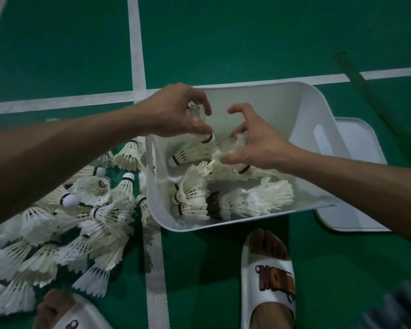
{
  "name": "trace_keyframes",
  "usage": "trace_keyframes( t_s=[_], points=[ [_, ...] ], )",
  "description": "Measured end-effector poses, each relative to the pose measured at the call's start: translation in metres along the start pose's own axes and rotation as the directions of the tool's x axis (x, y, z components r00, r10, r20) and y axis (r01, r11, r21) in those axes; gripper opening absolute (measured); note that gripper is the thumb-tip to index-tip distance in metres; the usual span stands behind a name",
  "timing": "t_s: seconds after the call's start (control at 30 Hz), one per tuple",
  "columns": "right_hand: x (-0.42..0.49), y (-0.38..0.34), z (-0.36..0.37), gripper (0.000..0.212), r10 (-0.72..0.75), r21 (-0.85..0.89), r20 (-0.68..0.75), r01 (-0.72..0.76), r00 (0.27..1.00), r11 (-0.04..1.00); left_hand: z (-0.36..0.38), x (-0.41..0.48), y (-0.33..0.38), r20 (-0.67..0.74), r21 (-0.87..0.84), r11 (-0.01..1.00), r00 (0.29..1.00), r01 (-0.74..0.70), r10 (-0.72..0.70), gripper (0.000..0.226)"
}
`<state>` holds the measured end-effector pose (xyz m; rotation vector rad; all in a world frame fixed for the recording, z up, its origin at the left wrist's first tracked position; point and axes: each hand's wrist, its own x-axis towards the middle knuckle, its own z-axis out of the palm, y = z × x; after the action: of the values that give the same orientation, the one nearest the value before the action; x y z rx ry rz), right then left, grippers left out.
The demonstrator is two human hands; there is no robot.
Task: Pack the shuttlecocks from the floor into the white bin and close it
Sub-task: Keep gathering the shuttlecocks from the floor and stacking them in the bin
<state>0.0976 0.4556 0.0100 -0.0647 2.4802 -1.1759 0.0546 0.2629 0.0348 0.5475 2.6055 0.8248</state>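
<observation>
An open white bin point(304, 108) stands on the green court floor and holds several white feathered shuttlecocks point(235, 198). A large pile of shuttlecocks point(81, 214) lies on the floor to the bin's left. My left hand point(176, 110) hangs over the bin's far left corner, fingers curled round a shuttlecock point(196, 111). My right hand point(254, 138) is over the middle of the bin with fingers spread and bent, just above the shuttlecocks there; whether it touches them is unclear. The bin's white lid point(356, 181) lies flat on the floor to the right.
White court lines point(138, 55) cross the floor behind and under the pile. My two feet in white slides point(268, 274) stand close in front of the bin. A dark green pole point(370, 96) lies at the far right.
</observation>
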Motion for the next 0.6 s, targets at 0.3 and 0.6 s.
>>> trace_keyframes(
  t_s=[0.3,0.6],
  points=[
    [-0.015,0.009,0.019,0.059,-0.015,0.115,0.115,0.002,0.993,0.993,0.002,0.010,-0.003,-0.005,0.099,0.995,1.000,0.021,-0.020,0.035],
    [-0.012,0.014,0.049,0.086,-0.077,-0.022,0.167,0.082,0.983,0.996,0.001,0.009,-0.005,-0.011,0.133,0.990,0.999,0.043,-0.042,0.034]
  ],
)
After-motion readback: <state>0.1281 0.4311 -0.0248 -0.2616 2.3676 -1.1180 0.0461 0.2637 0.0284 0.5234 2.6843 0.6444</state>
